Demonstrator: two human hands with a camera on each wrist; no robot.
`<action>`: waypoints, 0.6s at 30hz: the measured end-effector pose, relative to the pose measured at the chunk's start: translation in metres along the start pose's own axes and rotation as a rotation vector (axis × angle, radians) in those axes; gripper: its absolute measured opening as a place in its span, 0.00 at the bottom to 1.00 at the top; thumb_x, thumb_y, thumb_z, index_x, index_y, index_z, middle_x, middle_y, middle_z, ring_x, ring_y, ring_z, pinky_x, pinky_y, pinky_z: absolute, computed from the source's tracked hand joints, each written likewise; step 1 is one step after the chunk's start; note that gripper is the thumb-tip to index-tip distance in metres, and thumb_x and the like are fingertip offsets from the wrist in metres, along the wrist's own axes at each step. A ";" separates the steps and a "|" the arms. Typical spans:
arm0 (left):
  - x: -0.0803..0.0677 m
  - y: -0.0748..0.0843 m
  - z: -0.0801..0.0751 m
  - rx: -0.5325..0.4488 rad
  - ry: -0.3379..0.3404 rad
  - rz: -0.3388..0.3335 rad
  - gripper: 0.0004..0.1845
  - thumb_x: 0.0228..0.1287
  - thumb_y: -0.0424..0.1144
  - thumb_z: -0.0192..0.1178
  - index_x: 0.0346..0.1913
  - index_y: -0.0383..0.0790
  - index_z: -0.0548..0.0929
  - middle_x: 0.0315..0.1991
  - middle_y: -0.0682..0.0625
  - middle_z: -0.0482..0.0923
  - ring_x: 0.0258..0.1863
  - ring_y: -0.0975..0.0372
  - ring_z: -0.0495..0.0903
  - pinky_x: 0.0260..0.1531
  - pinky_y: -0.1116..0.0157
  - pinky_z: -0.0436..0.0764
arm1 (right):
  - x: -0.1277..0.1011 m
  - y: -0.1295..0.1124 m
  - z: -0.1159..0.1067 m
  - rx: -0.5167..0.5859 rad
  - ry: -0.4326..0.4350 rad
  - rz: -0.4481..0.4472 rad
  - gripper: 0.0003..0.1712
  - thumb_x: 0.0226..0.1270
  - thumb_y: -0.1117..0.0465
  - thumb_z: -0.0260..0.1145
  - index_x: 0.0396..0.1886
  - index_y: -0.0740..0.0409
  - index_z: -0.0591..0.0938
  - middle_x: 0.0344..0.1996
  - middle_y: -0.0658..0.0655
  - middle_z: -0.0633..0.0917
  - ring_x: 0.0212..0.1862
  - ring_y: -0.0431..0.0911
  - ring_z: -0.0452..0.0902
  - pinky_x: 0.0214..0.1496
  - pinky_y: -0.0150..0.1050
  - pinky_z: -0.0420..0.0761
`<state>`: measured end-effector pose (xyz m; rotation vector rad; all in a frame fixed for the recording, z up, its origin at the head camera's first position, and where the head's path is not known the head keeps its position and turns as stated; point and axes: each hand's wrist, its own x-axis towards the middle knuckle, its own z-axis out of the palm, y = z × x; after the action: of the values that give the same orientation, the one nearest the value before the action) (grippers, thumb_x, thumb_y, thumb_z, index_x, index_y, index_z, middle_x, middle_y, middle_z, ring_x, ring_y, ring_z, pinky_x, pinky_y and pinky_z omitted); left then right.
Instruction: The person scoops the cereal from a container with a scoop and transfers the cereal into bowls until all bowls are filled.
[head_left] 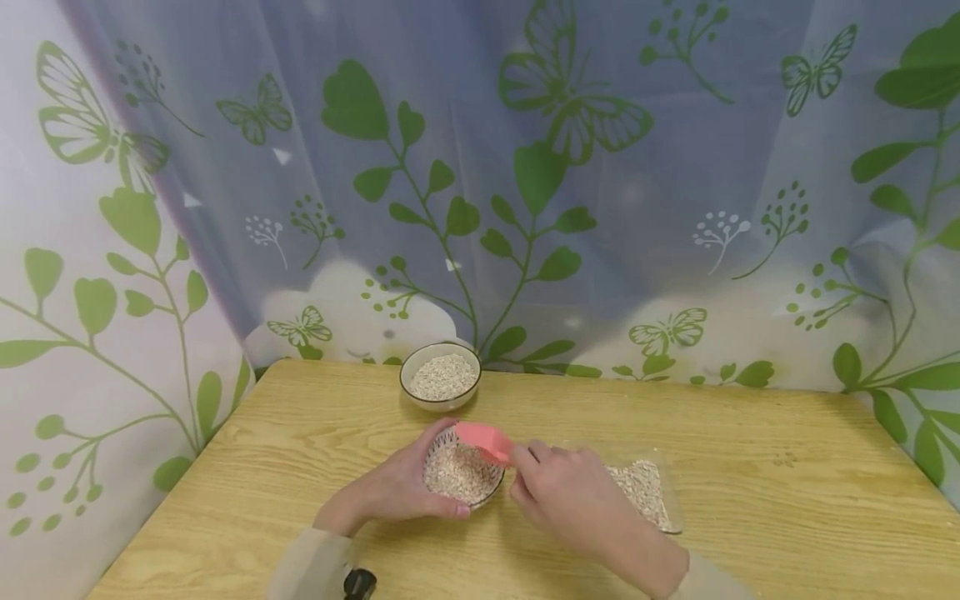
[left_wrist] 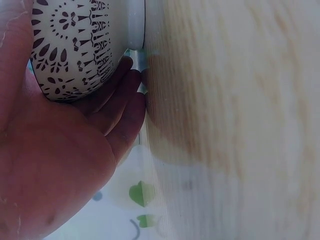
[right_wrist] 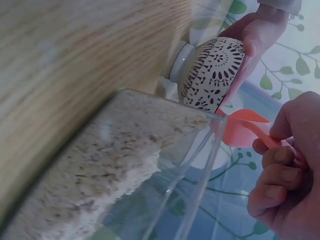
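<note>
Your right hand (head_left: 570,496) pinches the handle of the pink scoop (head_left: 483,441), fingers curled round it, and the scoop's long axis runs from that hand up and left, so its cup hangs over the right rim of the patterned bowl (head_left: 461,473) of grain. Your left hand (head_left: 393,487) cups the bowl's left wall and steadies it. The clear tray (head_left: 645,492) of grain lies just right of the bowl, under your right hand, which is nearer to it.
</note>
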<state>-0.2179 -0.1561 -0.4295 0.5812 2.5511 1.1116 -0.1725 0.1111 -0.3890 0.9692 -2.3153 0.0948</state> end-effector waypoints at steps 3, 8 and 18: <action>0.000 0.000 0.000 -0.022 0.000 0.008 0.64 0.46 0.60 0.80 0.82 0.59 0.50 0.78 0.40 0.61 0.75 0.42 0.65 0.71 0.35 0.66 | -0.002 0.002 0.000 0.156 -0.068 0.118 0.04 0.62 0.63 0.66 0.31 0.53 0.78 0.17 0.42 0.69 0.19 0.31 0.49 0.18 0.22 0.50; 0.000 0.001 0.000 -0.010 0.011 0.002 0.64 0.45 0.61 0.79 0.82 0.59 0.50 0.79 0.40 0.61 0.76 0.42 0.64 0.71 0.34 0.64 | -0.003 0.008 -0.005 0.519 -0.223 0.413 0.06 0.68 0.64 0.59 0.36 0.55 0.82 0.14 0.41 0.67 0.16 0.30 0.54 0.16 0.25 0.55; -0.003 0.003 0.000 0.037 0.036 0.013 0.67 0.44 0.63 0.79 0.83 0.50 0.50 0.81 0.41 0.57 0.78 0.42 0.60 0.73 0.34 0.60 | -0.015 0.037 -0.021 0.953 -0.309 0.837 0.11 0.72 0.65 0.55 0.38 0.57 0.84 0.16 0.48 0.68 0.17 0.37 0.54 0.18 0.28 0.55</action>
<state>-0.2147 -0.1555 -0.4267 0.5930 2.6073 1.0914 -0.1783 0.1537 -0.3747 0.3016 -2.8288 1.5812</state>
